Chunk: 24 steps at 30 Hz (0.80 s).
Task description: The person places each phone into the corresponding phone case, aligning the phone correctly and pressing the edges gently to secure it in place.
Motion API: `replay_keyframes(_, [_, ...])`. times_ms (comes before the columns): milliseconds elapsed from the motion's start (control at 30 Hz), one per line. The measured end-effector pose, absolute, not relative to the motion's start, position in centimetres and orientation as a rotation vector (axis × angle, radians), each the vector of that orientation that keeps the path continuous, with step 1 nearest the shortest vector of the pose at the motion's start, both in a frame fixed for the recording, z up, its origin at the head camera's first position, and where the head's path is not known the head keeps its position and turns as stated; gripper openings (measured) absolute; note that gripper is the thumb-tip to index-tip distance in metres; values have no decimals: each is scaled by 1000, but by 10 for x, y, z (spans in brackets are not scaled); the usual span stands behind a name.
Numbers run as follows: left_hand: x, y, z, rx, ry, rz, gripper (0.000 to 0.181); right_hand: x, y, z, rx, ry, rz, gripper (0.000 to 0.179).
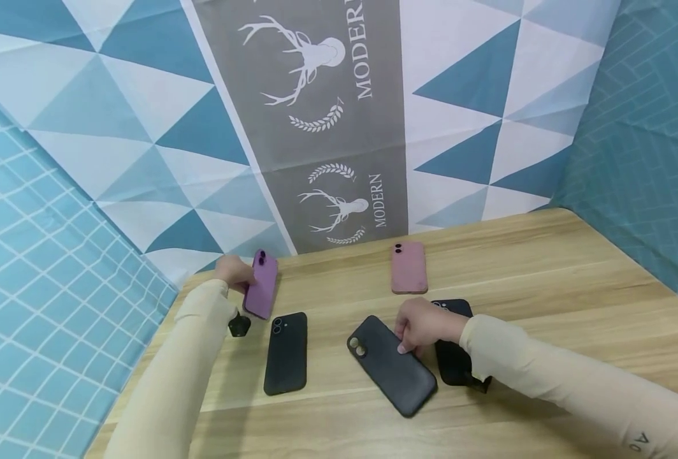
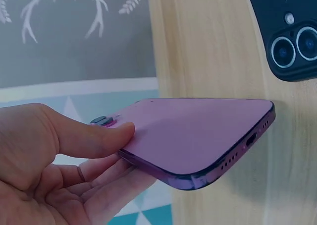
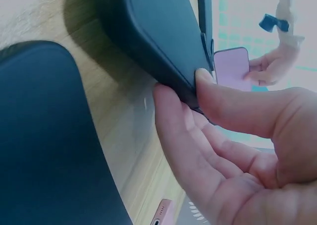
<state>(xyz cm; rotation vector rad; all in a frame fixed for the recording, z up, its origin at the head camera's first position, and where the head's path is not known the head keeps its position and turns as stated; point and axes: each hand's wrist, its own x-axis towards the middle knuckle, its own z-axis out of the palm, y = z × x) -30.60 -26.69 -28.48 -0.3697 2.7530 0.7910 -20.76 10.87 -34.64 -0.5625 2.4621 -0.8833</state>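
My left hand (image 1: pixel 236 273) grips a purple smartphone (image 1: pixel 262 285) by its side edge at the table's far left. In the left wrist view, the thumb lies on the phone's back and the fingers curl beneath; the phone (image 2: pixel 198 131) is tilted off the wood. With thumb and fingers my right hand (image 1: pixel 422 324) pinches the edge of a dark smartphone (image 1: pixel 393 366), whose camera corner points up and left. In the right wrist view that phone (image 3: pixel 158 22) is raised from the table. A black smartphone (image 1: pixel 452 357) lies under the right wrist, partly hidden.
Between the hands lies another black smartphone (image 1: pixel 286 354), camera side up. A pink smartphone (image 1: pixel 409 268) rests near the back of the wooden table (image 1: pixel 545 274). Patterned cloth (image 1: pixel 454 115) hangs behind the table, and blue grid cloth (image 1: pixel 35 306) borders its left side.
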Motion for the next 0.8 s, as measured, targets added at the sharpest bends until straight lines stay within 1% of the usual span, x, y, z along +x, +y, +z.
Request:
replay_keyframes(100, [-297,-260,-277,-356,2778,786,23,-209,110,-346,-565,2455,-934,8])
replay_keyframes(200, [-287,-251,-272,-318,2797,800,9,-210,110,-345,-556,2429,-1005,10])
replay_keyframes(233, [-283,-247,-271,-302,2804,807,12,-210,110,-344,-547,2408,-1044,11])
replay_keyframes(333, [-274,-237,-269,-250,2827,829,30,-209,110,-343,-537,2350,-1144,12])
replay_keyframes(400, [-271,-231,-268,-217,2842,834,35,-210,110,-343,-540,2322,-1203,13])
replay_keyframes(467, [-268,-225,-267,-184,2848,834,36,-210,110,-343,-552,2309,-1237,14])
replay_keyframes(800, [-255,-196,-265,-75,2848,892,26,-212,110,-340,-625,2402,-1297,17])
